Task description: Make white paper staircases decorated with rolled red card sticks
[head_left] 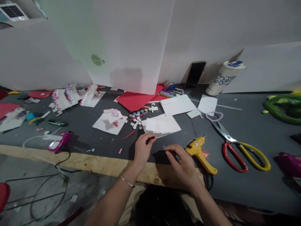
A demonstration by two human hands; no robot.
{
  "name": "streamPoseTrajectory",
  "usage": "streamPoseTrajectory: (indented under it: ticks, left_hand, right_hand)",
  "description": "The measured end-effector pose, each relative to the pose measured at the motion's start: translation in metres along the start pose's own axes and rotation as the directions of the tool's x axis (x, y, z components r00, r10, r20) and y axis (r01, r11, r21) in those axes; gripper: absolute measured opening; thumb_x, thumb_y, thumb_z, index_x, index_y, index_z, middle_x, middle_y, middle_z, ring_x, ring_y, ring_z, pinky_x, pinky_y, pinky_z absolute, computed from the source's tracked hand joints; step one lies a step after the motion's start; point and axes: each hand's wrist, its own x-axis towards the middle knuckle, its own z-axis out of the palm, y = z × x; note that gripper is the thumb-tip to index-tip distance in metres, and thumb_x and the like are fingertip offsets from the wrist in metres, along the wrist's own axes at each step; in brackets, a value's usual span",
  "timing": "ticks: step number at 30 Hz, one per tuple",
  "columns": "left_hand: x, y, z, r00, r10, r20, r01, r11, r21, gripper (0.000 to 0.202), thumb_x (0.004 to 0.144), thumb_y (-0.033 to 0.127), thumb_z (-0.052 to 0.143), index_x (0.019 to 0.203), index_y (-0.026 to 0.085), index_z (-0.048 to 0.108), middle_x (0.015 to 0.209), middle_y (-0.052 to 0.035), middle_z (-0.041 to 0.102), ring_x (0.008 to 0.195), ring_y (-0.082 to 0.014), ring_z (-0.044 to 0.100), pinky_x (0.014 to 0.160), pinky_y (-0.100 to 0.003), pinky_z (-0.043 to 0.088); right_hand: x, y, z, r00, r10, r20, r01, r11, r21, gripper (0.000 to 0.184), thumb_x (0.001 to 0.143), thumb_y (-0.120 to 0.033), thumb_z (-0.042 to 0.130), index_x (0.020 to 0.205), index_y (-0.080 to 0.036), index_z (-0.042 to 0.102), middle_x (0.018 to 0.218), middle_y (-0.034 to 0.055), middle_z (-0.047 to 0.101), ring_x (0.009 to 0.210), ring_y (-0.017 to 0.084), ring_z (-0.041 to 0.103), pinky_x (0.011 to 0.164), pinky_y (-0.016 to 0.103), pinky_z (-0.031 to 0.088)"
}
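My left hand (143,147) pinches at the table's front edge, with a speck of red at its fingertips too small to name. Just right of it, my right hand (181,160) has thumb and fingers together near a tiny pale bit that I cannot make out. Behind my hands lies a stack of white paper pieces (162,124), with several small white beads (135,123) to its left. A yellow glue gun (199,150) rests right beside my right hand. Farther left, a pink-and-white paper piece (114,113) sits on a folded white sheet (102,124).
Large scissors (230,139) with red and yellow handles lie at right. A white tumbler (223,78) and a phone (195,74) stand against the back panel. Red paper (138,98), a purple power strip (60,142) with cords, and a green coil (284,108) also occupy the table.
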Motion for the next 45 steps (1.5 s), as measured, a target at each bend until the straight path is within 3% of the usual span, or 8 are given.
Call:
streamPoseTrajectory:
  ticks: [7,18,24,32,38,45]
  left_hand:
    - [0.002,0.005,0.002,1.000,0.021,-0.013,-0.020,0.995,0.094,0.013,0.084,0.018,0.063,0.091,0.022,0.073,0.094,-0.0036,0.072,0.089,-0.0184,0.064,0.083,-0.030,0.048]
    - [0.007,0.000,0.008,1.000,-0.018,-0.023,0.020,0.992,0.123,0.010,0.081,0.016,0.068,0.087,0.022,0.073,0.087,-0.0030,0.071,0.084,-0.0182,0.063,0.082,-0.031,0.048]
    - [0.011,0.002,0.011,0.999,-0.030,-0.025,0.033,0.995,0.093,0.012,0.079,0.012,0.068,0.085,0.020,0.072,0.088,-0.0031,0.072,0.085,-0.0180,0.063,0.081,-0.029,0.048]
    - [0.014,-0.002,0.011,1.000,0.010,-0.027,-0.006,0.990,0.143,0.010,0.079,0.013,0.069,0.085,0.020,0.072,0.090,-0.0029,0.073,0.086,-0.0185,0.063,0.079,-0.029,0.047]
    - [0.017,-0.003,0.012,0.999,0.028,-0.025,-0.019,0.948,0.318,0.008,0.079,0.020,0.072,0.087,0.021,0.073,0.091,-0.0036,0.074,0.088,-0.0209,0.063,0.082,-0.033,0.044]
    - [0.022,0.001,0.014,1.000,0.022,0.006,-0.022,0.933,0.360,0.007,0.080,0.021,0.072,0.086,0.019,0.073,0.091,-0.0050,0.074,0.089,-0.0210,0.064,0.081,-0.032,0.042]
  right_hand:
    - [0.000,0.004,0.000,1.000,-0.002,0.016,0.002,1.000,-0.010,0.019,0.093,-0.032,0.050,0.093,-0.022,0.066,0.090,0.0067,0.067,0.085,0.020,0.063,0.073,0.031,0.052]
    - [0.003,0.003,-0.003,0.999,-0.037,0.013,0.037,0.999,-0.016,0.017,0.093,-0.029,0.050,0.094,-0.022,0.065,0.089,0.0057,0.065,0.082,0.018,0.062,0.071,0.029,0.050]
    - [0.024,-0.006,-0.016,0.993,-0.115,-0.021,0.110,0.981,-0.161,0.017,0.092,-0.027,0.049,0.097,-0.021,0.064,0.091,0.0071,0.064,0.079,0.019,0.061,0.073,0.032,0.051]
    - [0.056,0.005,-0.007,0.975,-0.218,-0.043,0.184,0.903,-0.388,0.028,0.090,-0.018,0.043,0.112,-0.018,0.061,0.113,0.0144,0.061,0.103,0.025,0.060,0.090,0.041,0.051]
    - [0.065,0.016,0.003,0.975,-0.220,-0.024,0.181,0.856,-0.485,0.036,0.087,-0.010,0.039,0.116,-0.015,0.059,0.117,0.0178,0.059,0.108,0.028,0.058,0.087,0.043,0.052]
    - [0.067,0.016,0.006,0.980,-0.199,0.002,0.170,0.833,-0.527,0.035,0.085,-0.008,0.042,0.115,-0.014,0.058,0.112,0.0178,0.060,0.100,0.028,0.059,0.083,0.041,0.052]
